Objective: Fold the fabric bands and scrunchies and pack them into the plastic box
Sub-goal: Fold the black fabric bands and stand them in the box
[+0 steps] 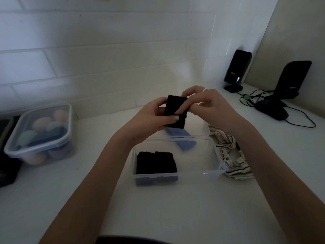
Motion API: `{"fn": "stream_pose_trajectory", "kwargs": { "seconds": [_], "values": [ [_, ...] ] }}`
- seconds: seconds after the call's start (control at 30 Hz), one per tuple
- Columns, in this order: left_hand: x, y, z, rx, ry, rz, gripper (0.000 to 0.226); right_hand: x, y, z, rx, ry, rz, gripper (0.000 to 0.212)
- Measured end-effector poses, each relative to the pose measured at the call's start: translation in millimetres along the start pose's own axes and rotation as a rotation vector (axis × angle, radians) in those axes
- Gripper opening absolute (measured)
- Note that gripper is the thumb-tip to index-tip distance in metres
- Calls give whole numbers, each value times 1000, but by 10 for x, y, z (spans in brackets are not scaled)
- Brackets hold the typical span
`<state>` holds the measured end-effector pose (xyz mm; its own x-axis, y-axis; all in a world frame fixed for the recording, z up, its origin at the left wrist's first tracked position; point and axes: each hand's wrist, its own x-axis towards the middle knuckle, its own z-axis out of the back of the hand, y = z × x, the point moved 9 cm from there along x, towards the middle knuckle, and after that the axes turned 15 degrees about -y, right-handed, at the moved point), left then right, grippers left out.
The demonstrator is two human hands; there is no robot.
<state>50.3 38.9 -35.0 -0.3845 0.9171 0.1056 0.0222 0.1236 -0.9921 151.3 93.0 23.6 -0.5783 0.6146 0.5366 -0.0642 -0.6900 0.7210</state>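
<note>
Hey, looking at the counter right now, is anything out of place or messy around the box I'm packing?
Mostly tidy. The one thing that stands out is the striped fabric bunched loosely against the right side of the open plastic box, still unfolded. Inside, the black folded bands sit neatly at the left end.

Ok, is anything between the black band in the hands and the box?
Nothing visible. Both hands hold the folded black band above the open box. Folded black bands fill its left end, and the right part looks bare.
</note>
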Motion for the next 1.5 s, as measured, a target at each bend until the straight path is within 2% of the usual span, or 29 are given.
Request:
{"fn": "stream_pose_trajectory", "kwargs": {
  "seconds": [0.1,0.2,0.27,0.4,0.57,0.63,0.7,0.73,0.8,0.9,0.97,1.03,1.1,1.2,1.3,1.4,1.5],
  "values": [
    [-5,-21,7,10,-3,-20,41,13,-33,31,112,-24,-109,7],
    [-19,-52,-42,58,18,-64,43,6,-113,-16,-18,14,-125,24],
    [-32,-76,-61,101,20,-88,45,-6,-69,-73,-92,45,-65,21],
    [-20,-106,9,186,-25,-145,45,38,59,29,-60,-81,7,9],
    [-17,-206,37,231,-139,-299,21,35,167,84,-43,-120,43,11],
    [-12,-224,50,218,-154,-332,21,14,167,84,63,-95,-21,5],
    [-18,-229,36,198,-135,-349,27,-4,76,79,194,-71,-170,21],
    [-25,-233,28,192,-126,-355,28,-19,25,64,219,-53,-233,28],
    [-48,-265,31,210,-134,-384,26,-32,-42,26,151,-21,-254,24],
    [-101,-381,49,298,-159,-499,28,-98,-139,-117,87,115,-310,29],
    [-139,-460,36,393,-162,-588,38,-197,-175,-217,182,214,-428,28],
    [-161,-486,22,398,-154,-588,42,-279,-158,-279,314,278,-521,30],
    [-183,-507,-5,373,-129,-574,34,-305,-136,-280,388,291,-535,30],
    [-211,-512,-52,379,-72,-561,35,-333,-143,-241,442,287,-544,31],
    [-198,-466,-44,377,-36,-531,42,-376,-165,-139,391,252,-541,21],
    [-146,-439,52,298,-76,-483,58,-428,-175,-28,205,235,-480,9],
    [-139,-434,65,316,-108,-479,57,-505,-157,-53,38,237,-425,8]
  ]
}}
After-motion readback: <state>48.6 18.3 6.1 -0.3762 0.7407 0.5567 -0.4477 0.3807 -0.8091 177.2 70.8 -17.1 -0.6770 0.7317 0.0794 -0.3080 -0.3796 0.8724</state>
